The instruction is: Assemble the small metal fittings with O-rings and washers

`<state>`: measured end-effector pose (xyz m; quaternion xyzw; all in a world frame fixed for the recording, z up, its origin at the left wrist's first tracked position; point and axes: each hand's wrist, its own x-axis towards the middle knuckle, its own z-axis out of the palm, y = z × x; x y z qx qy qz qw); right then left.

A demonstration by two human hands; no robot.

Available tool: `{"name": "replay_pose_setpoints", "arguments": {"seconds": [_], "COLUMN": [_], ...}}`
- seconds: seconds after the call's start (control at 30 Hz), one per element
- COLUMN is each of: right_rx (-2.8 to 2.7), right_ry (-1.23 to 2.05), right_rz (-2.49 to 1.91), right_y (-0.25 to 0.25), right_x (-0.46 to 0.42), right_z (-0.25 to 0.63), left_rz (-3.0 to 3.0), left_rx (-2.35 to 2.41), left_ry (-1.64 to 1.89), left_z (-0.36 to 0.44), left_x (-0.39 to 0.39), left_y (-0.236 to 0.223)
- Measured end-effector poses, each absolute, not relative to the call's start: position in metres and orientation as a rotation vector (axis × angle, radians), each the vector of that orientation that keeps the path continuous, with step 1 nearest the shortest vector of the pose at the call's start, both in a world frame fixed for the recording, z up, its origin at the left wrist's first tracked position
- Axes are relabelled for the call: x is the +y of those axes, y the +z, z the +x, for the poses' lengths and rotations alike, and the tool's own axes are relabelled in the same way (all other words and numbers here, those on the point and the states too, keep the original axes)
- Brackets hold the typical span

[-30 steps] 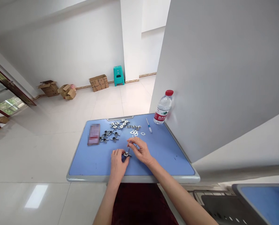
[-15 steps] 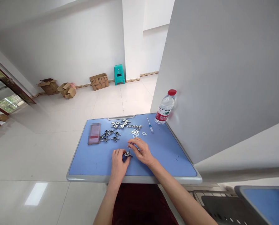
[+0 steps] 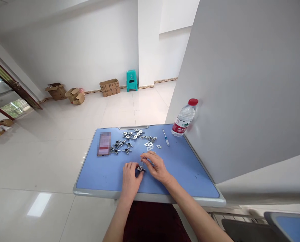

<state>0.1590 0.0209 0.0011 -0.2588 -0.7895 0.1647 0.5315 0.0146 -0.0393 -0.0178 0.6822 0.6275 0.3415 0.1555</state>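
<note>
Near the front of the blue table, my left hand (image 3: 131,176) pinches a small metal fitting (image 3: 140,168) with a flat silver plate on top. My right hand (image 3: 158,168) is closed on a thin metal rod (image 3: 143,165), held upright over the fitting with its lower end at the plate. Fingers cover the rod's top, so its exact kind cannot be made out. A few tiny metal pieces (image 3: 152,163) lie partly hidden behind my right hand. Beyond it are loose flat flange plates (image 3: 149,145), one lying apart, and a pile of small metal pieces (image 3: 150,138).
Fittings with black centres (image 3: 126,150) and plated fittings (image 3: 135,135) lie at the back left of the table (image 3: 102,181), beside a blurred flat rectangle (image 3: 104,144). A screwdriver (image 3: 167,140) and a water bottle (image 3: 184,119) stand at right, near a grey panel (image 3: 240,84).
The whole view has shifted slightly, so the table appears a little further right and lower. Both hands keep their grips, and the rod stays upright over the fitting.
</note>
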Motion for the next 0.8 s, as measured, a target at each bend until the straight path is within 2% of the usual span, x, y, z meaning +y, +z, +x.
{"name": "replay_pose_setpoints", "arguments": {"seconds": [0.8], "right_rx": [-1.838], "right_ry": [0.338], "right_rz": [-0.708], "right_y": [-0.0015], "right_x": [0.0244], "right_z": [0.1579], "left_rz": [1.99], "left_rx": [1.818], "left_ry": [1.007], "left_z": [0.0146], "left_x": [-0.0383], "left_y": [-0.018]}}
